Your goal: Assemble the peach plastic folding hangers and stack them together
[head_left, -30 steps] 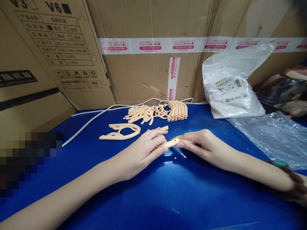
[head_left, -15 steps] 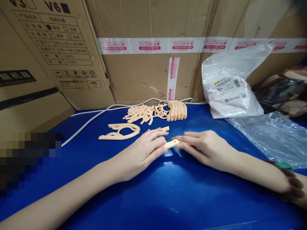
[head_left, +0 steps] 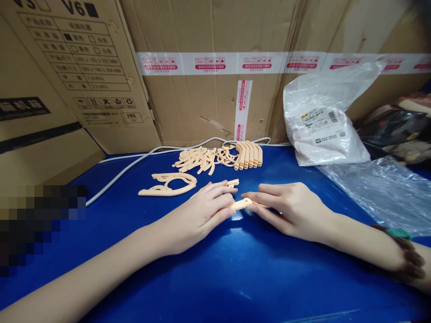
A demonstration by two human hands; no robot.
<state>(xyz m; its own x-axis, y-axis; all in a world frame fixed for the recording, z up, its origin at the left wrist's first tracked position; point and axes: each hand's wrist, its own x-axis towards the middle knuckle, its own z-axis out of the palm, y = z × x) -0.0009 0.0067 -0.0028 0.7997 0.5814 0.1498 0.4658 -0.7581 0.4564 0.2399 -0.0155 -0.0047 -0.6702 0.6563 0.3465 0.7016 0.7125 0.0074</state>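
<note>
Both hands are closed on a cream plastic folding hanger [head_left: 241,204] just above the blue table. My left hand [head_left: 205,213] wraps its left part, fingers covering most of it. A cream end piece sticks out past those fingertips. My right hand [head_left: 289,208] pinches the right part between thumb and fingers, close to a joint with a small round hole. Left of my left hand, folded cream hangers [head_left: 168,185] lie on the table. Behind the hands are a loose pile of curved cream pieces [head_left: 198,159] and a neat row of hanger arms [head_left: 248,154].
Large cardboard boxes [head_left: 208,98] stand along the back and left. A white cable [head_left: 128,168] runs across the blue table [head_left: 215,278] in front of them. At the right are a white plastic parcel bag [head_left: 326,130] and a clear plastic sheet [head_left: 380,193].
The held hanger and the fingertips have shifted very slightly. The joint sits at a slightly different angle; the hangers and pieces on the table have not moved.
</note>
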